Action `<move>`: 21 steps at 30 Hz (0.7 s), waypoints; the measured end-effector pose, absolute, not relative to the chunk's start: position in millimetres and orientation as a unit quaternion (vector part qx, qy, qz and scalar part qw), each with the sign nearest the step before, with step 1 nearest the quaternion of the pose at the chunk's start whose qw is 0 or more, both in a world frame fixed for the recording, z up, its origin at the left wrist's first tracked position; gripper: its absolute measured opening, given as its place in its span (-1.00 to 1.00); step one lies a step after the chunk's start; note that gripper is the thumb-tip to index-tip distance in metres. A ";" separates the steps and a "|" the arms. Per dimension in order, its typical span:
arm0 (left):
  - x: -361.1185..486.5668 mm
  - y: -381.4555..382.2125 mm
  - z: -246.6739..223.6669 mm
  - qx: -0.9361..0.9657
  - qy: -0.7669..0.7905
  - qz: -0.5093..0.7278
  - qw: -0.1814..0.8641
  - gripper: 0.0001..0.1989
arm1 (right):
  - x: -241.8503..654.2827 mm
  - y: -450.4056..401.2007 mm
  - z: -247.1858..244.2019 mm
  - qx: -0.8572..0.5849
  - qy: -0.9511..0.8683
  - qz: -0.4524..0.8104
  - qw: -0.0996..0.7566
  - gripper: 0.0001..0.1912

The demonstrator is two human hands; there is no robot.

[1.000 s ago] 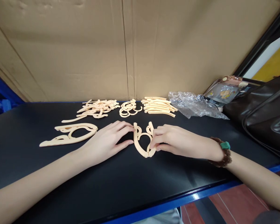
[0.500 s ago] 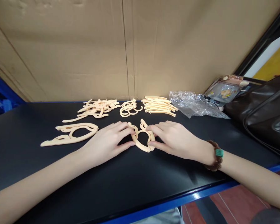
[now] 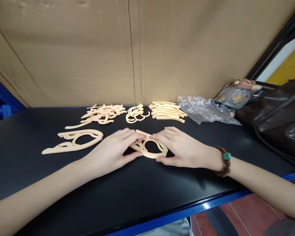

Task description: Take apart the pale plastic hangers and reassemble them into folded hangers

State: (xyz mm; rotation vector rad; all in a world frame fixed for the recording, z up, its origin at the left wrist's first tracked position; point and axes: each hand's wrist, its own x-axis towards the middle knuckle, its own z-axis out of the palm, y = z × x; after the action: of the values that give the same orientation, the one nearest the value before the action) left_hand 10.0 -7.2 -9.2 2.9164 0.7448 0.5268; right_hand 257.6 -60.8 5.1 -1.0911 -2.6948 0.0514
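A cream plastic folding clothes hanger (image 3: 151,155) lies folded on the black table, its rounded end towards the right. My left hand (image 3: 114,148) pinches its left part between thumb and fingers, covering some of the arms. The fingers of my right hand (image 3: 180,149) rest on its upper right side, with the thumb near its lower edge. Left of my left hand, a second folded hanger (image 3: 57,149) lies flat, and a single curved strip (image 3: 75,126) sits just behind it.
Along the back lie a jumbled pile of cream hanger pieces (image 3: 105,113), several loose hooks (image 3: 132,120) and a stack of long slats (image 3: 168,113). Clear plastic bags (image 3: 204,108), a decorated clear container (image 3: 237,96) and a dark leather bag (image 3: 272,114) are at right. Cardboard (image 3: 88,52) stands behind.
The hanger has turned anticlockwise; its open ends, which pointed away, now point left under my left hand. My right hand has shifted slightly left over its upper right side.
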 end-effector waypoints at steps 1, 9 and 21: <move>10.3 -8.4 -9.5 0.952 0.249 0.170 0.049 -0.65 | 259.4 -58.6 5.3 -0.366 -0.922 0.035 0.121 -0.54; 12.7 -18.1 -10.7 0.941 0.302 0.110 0.102 -0.24 | 264.9 -51.2 7.4 -0.359 -0.906 0.183 0.126 -0.60; 4.5 -19.7 11.6 0.934 0.343 0.041 0.096 -0.25 | 267.0 -46.8 -0.5 -0.397 -0.897 0.085 0.174 -0.54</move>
State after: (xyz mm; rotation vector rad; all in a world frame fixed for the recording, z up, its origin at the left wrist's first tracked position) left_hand 4.5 -19.7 11.6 2.7656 1.0149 0.1224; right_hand 267.0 -46.8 -0.5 -1.1242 -2.5430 0.2420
